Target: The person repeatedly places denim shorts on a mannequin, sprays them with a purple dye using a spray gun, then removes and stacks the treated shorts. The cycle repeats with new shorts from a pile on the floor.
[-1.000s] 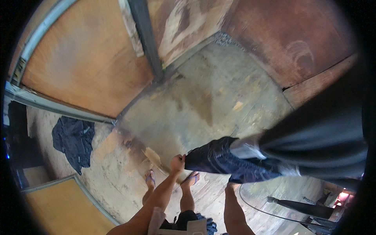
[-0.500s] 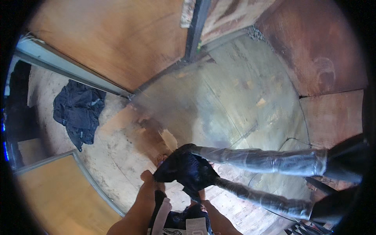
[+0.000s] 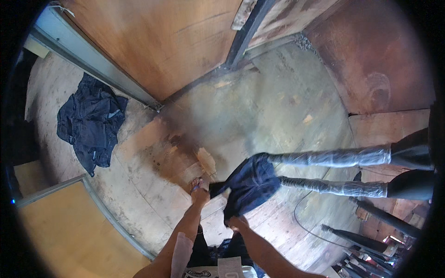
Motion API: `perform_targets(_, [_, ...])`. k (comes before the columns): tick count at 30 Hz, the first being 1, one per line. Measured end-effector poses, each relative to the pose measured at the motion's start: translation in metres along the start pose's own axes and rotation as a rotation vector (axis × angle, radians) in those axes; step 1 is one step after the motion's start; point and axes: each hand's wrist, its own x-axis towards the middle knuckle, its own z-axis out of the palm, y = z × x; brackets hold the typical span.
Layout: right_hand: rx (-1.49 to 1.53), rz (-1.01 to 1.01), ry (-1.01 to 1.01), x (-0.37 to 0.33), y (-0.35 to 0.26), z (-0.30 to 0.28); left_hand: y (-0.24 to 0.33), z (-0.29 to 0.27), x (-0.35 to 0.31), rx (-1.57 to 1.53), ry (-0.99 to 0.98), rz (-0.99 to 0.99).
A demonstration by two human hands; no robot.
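Note:
A dark blue denim garment point(image 3: 254, 183) is stretched between my hands and the ends of two long tubes wrapped in clear plastic. The upper tube point(image 3: 329, 158) and the lower tube point(image 3: 333, 186) come in from the right, and their tips meet the garment's far side. How far they reach inside it I cannot see. My left hand point(image 3: 200, 197) is closed on a strip of the cloth at its left edge. Lower down, my right hand point(image 3: 237, 223) grips the bottom corner, its fingers partly hidden by the fabric.
Another dark denim garment point(image 3: 92, 125) lies crumpled on the worn floor at left. A yellowish metal-edged panel point(image 3: 79, 227) stands at lower left, a wooden panel point(image 3: 162, 41) ahead. Several black tubes point(image 3: 361, 241) and a thin cable point(image 3: 296, 208) are at lower right.
The denim garment has shifted right and spread out from a bunched shape. Both my hands have moved right with it, and the tubes now sit higher in view and closer together.

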Motion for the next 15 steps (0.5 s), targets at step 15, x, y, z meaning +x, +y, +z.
perform_targets(15, [0.758, 0.174, 0.431, -0.073, 0.101, -0.092, -0.006, -0.168, -0.064, -0.611, -0.462, -0.287])
